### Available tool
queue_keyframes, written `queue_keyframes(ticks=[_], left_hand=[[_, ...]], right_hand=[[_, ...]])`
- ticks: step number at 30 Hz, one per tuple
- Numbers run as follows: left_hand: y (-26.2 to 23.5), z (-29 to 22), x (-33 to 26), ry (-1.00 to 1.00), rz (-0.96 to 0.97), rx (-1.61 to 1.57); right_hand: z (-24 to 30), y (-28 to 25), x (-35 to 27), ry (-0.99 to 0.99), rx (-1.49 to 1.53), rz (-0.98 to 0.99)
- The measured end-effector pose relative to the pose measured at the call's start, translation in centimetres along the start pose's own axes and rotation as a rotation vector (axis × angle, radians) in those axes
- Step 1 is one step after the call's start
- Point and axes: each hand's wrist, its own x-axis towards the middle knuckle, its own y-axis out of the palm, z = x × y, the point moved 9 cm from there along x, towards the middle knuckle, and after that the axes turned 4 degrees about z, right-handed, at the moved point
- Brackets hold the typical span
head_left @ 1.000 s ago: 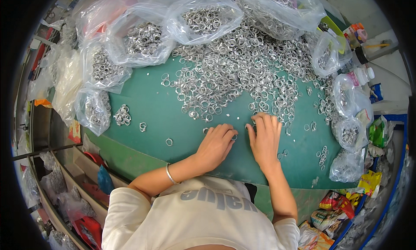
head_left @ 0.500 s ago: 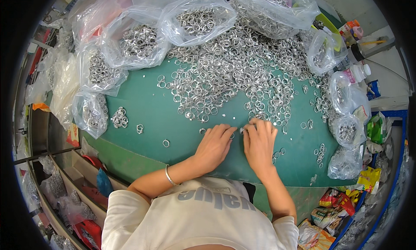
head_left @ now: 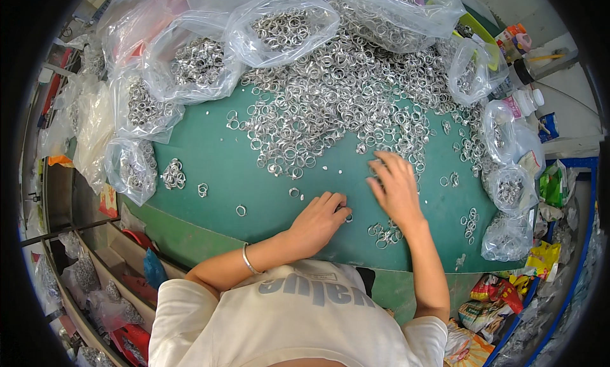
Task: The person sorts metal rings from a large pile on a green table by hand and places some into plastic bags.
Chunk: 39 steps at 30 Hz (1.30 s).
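A large heap of silver metal rings (head_left: 356, 94) spreads over the green table top (head_left: 210, 157). My left hand (head_left: 318, 224) rests low on the table with its fingers curled. At its fingertips a single ring (head_left: 348, 218) shows, partly covered by them. To the right, my right hand (head_left: 395, 184) is open, fingers spread toward the heap's near edge; nothing shows in them. Just below that hand lies a small group of rings (head_left: 384, 235). One loose ring (head_left: 293, 192) is beyond my left hand, and another ring (head_left: 241, 210) lies farther left.
Clear plastic bags of rings (head_left: 283, 30) line the far and left sides; more bags (head_left: 509, 189) stand at the right. Small ring clusters sit at the left (head_left: 173, 174) and right (head_left: 470, 226). Wooden drawers (head_left: 114, 259) are at lower left, colourful packets (head_left: 489, 297) at lower right.
My right hand has moved away from my left hand, rightward and farther out, and its fingers have spread. My left hand has drawn slightly nearer. The ring group below my right hand is now uncovered.
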Motion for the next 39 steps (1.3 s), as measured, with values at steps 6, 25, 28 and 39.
queue_keyframes(ticks=[6, 25, 28, 39], left_hand=[[-1.0, -0.6, 0.1, -0.007, -0.033, -0.056], [-1.1, -1.1, 0.4, 0.059, -0.045, -0.133], [-1.2, -1.2, 0.5, 0.071, -0.036, -0.14], [-1.3, -1.0, 0.4, 0.065, -0.035, -0.048]], right_hand=[[-6.7, -2.3, -2.6, 0.214, -0.095, -0.072], [-5.1, 0.2, -0.3, 0.436, 0.418, 0.19], [-4.8, -2.3, -1.8, 0.356, -0.048, 0.043], [-4.6, -3.1, 0.9, 0.32, -0.115, -0.11]])
